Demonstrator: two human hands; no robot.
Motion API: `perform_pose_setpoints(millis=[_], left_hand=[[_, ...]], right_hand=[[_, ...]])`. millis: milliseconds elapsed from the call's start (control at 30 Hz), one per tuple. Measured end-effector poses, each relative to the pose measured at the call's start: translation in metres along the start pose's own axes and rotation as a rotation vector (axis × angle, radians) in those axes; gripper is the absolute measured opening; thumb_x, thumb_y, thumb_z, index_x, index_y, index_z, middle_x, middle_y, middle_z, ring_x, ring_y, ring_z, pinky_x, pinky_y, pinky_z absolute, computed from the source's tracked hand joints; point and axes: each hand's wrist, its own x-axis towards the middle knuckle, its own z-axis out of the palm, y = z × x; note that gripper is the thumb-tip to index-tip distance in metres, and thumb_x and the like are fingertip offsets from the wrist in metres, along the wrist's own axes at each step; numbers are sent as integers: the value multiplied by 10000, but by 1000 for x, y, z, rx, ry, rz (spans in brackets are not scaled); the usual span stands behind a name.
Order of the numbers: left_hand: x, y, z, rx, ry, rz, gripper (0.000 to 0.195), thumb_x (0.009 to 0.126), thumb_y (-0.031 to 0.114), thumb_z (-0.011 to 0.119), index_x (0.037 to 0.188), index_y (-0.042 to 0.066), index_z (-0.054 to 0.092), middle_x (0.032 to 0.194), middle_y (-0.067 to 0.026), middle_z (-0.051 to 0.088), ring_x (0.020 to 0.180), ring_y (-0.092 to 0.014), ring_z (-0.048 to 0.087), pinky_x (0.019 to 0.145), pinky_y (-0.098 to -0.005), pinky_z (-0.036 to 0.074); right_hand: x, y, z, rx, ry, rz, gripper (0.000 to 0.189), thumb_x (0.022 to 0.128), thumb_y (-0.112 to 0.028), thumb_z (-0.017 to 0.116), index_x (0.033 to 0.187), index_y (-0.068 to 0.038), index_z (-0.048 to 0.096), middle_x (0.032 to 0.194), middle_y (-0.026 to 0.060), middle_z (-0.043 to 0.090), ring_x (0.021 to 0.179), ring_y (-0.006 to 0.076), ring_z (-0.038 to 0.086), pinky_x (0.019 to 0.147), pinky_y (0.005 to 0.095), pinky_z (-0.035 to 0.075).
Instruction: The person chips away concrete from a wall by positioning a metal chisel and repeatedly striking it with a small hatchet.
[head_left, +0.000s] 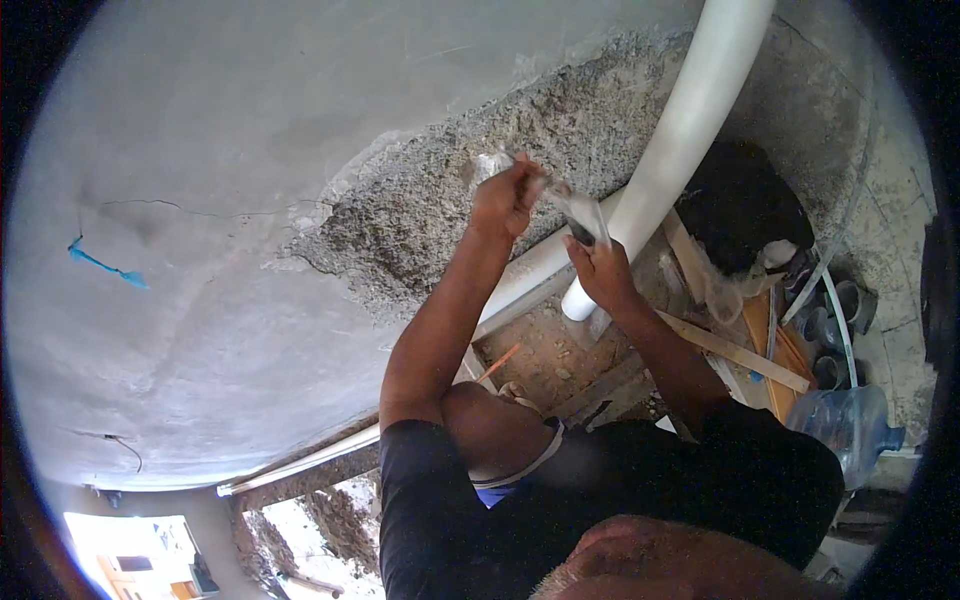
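Note:
My left hand (506, 196) is raised in front of a rough patch of bared masonry (420, 202) in the plastered wall, its fingers closed on crumpled clear plastic (493, 161). My right hand (602, 271) is lower and to the right, beside a large white plastic pipe (694, 97). It grips a small dark item (583, 231) with a clear, shiny piece along it. Blur hides what exactly this is. Thin translucent material seems to stretch between the two hands. The lower end of the white pipe stands just beneath my right wrist.
Another pale pipe (525, 279) runs along the wall's foot. Wooden boards (731, 349), a black bag (739, 202), dark pipe fittings (829, 371) and a clear blue water jug (840, 424) lie to the right. Blue string (109, 266) hangs from the wall. Rubble covers the dirt floor (551, 360).

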Motion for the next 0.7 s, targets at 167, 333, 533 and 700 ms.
perform_pose_setpoints(millis=[167,333,533,700], left_hand=[[-14,7,9,-31,-23,-13,170,911,191,569,848,36,599,732,-56,627,578,-67,587,463,-151,516],[-29,-7,16,81,36,-84,181,884,185,611,891,4,600,808,-65,637,644,-118,613,526,-210,544],[-35,0,22,141,40,-16,199,873,175,625,938,-10,594,838,-75,636,677,-154,637,552,-234,564],[-36,-5,19,115,74,-23,213,877,171,619,956,-24,584,850,-77,626,675,-169,641,563,-251,579]], right_hand=[[-15,16,-4,81,66,2,273,883,-208,574,1008,34,551,906,213,589,878,307,575,767,398,449],[-23,-5,-21,25,-57,-50,330,879,-180,571,1129,33,548,972,215,587,875,332,575,784,388,457],[-36,18,-15,331,100,-41,222,900,-23,489,1113,44,483,738,44,518,635,93,492,584,261,428],[-37,18,-23,324,5,39,244,905,-30,489,1137,45,482,743,40,520,636,90,494,586,259,432]])
